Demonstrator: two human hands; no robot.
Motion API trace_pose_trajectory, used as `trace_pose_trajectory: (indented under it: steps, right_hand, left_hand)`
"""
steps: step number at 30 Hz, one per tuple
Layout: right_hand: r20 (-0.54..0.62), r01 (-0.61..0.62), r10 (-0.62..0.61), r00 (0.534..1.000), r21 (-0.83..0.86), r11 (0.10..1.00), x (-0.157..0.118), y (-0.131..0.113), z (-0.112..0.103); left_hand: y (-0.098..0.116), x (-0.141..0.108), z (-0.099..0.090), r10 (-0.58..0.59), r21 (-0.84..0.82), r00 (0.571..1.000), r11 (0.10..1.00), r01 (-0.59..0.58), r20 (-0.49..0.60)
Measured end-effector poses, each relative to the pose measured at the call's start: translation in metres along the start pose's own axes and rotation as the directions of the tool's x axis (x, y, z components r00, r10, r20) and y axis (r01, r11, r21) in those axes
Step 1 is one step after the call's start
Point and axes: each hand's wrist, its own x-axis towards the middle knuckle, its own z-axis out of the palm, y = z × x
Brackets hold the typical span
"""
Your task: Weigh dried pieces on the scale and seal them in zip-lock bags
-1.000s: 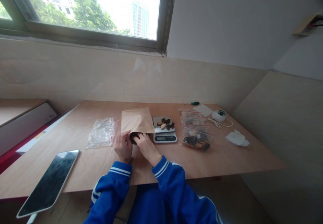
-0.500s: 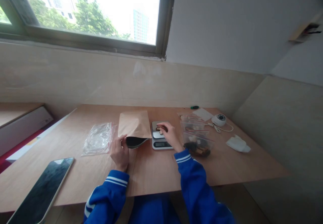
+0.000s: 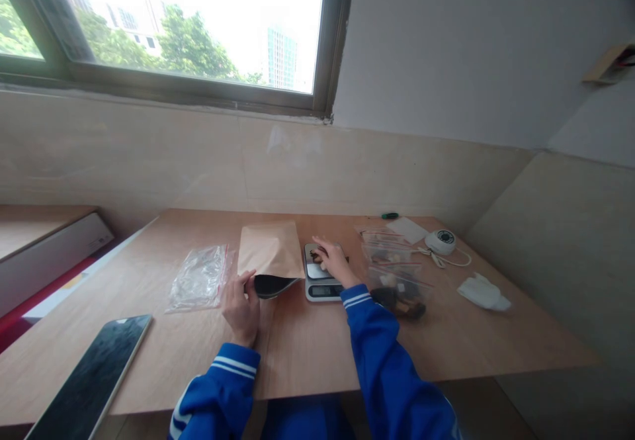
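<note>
My left hand grips the near edge of a brown paper envelope and holds its mouth open on the wooden table. My right hand rests on the pan of a small digital kitchen scale, its fingers closing over dark and pale pieces lying there. Whether a piece is pinched between the fingers cannot be told. Both sleeves are blue with white stripes.
An empty clear zip bag lies left of the envelope. Filled zip bags lie right of the scale. A phone sits near left. A white round device, a crumpled tissue and a green pen lie far right.
My right hand left the envelope's mouth and moved right onto the scale's pan, where it now covers the pieces. My left hand stayed on the envelope.
</note>
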Motion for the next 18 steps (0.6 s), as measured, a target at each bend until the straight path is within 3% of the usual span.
trace_pose_trajectory:
  steps: [4,8,11,18]
  right_hand:
    - [-0.013,0.035,-0.035,0.999,-0.024,0.999,-0.011,-0.011,0.004]
    - [0.131,0.187,-0.153,0.98,-0.314,0.931,-0.028,-0.02,0.017]
    - [0.218,0.212,-0.117,0.969,-0.494,0.843,-0.038,-0.022,0.023]
    - [0.227,0.226,-0.115,0.967,-0.556,0.8,-0.044,-0.019,0.019]
  left_hand:
    - [0.002,0.001,-0.001,-0.01,-0.014,1.0,1.0,0.01,-0.007]
    - [0.001,0.001,-0.001,-0.005,-0.017,1.0,1.0,0.004,-0.007]
    - [0.0,0.001,0.0,0.005,-0.002,1.0,1.0,-0.005,-0.018]
    - [0.002,0.002,0.0,0.016,0.021,0.999,1.0,-0.015,-0.028]
